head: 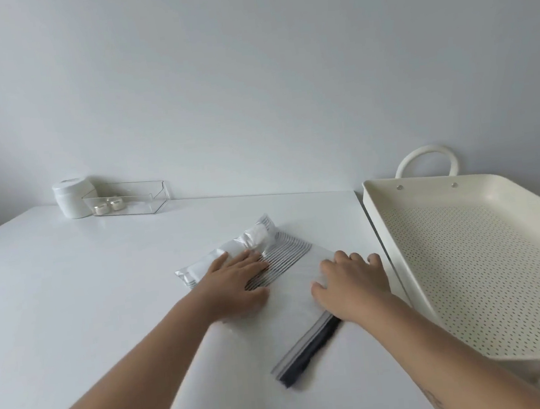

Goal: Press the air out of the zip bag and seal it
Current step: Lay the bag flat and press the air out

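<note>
You have the zip bag [289, 279] lying flat on the white table [69, 275], near its right edge, with the dark zip strip [307, 350] pointing back toward you. That keeps the mouth nearest you, so air probably has one way out. Your left hand [237, 284] lies spread, palm down and gripping nothing, on the striped part of the bag, just in front of the silvery packet [233, 248] bulging inside it; it seems placed to pin the contents while you flatten. Your right hand [350, 282] also rests flat and unclenched on the clear part, its wrist over the far end of the zip. The strip does not look pressed shut yet. The perforated tray [466, 250] sits just beside the table.
</note>
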The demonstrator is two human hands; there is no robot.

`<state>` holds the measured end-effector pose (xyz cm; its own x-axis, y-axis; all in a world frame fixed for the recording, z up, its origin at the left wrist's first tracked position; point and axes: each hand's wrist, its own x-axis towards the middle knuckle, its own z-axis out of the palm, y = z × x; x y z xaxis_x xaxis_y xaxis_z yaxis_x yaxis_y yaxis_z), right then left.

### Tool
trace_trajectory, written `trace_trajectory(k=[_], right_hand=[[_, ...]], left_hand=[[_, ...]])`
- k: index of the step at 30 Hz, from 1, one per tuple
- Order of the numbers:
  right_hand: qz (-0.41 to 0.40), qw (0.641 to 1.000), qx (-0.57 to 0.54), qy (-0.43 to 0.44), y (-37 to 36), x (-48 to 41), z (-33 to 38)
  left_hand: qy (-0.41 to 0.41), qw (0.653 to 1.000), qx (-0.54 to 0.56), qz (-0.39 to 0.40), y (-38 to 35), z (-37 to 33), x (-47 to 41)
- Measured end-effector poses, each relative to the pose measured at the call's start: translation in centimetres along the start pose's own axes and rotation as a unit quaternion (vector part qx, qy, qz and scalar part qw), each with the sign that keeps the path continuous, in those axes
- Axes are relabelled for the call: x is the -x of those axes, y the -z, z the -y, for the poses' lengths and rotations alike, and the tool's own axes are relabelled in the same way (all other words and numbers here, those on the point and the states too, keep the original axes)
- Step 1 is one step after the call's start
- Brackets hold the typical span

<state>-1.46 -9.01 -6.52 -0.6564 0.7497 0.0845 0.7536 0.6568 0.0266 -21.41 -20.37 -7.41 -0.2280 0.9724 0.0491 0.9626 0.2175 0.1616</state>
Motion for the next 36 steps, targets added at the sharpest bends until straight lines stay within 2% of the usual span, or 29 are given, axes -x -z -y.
trace_trajectory(k=[3,5,8,10,15,24,29,31,36], right_hand=[[-0.072,0.996,-0.036,0.043,1.4,-1.6,0.9],[-0.067,0.987,-0.093,0.11,1.5,-3.2,2.0],[0.011,0.974,-0.135,0.179,0.8,-5.2,3.9],[0.051,0.971,-0.127,0.196,-0.2,-5.9,4.7],[0.074,0.977,-0.121,0.162,-2.8,-6.1,4.7],[0.057,0.989,-0.115,0.076,-3.6,-3.3,4.9],[0.117,0.983,-0.118,0.075,-1.6,-2.1,3.9],[0.101,0.984,-0.114,0.088,-0.8,-1.5,3.1],[0.071,0.981,-0.132,0.122,-1.0,1.0,3.5]], left_hand=[[0.005,0.994,0.026,-0.108,0.7,-0.3,0.3],[0.084,0.98,0.063,-0.171,-0.1,-2.1,0.6],[0.213,0.961,0.112,-0.137,-1.9,-4.3,0.8],[0.242,0.96,0.094,-0.109,-2.8,-4.6,0.9],[0.21,0.975,0.023,-0.065,-3.3,-2.9,0.9],[0.07,0.997,-0.037,0.005,-2.0,-0.2,0.7],[0.022,0.994,-0.107,0.024,0.0,-0.6,1.0],[0.032,0.995,-0.087,0.021,0.6,-1.1,1.5],[0.14,0.99,0.006,0.028,-1.4,-4.5,3.6]])
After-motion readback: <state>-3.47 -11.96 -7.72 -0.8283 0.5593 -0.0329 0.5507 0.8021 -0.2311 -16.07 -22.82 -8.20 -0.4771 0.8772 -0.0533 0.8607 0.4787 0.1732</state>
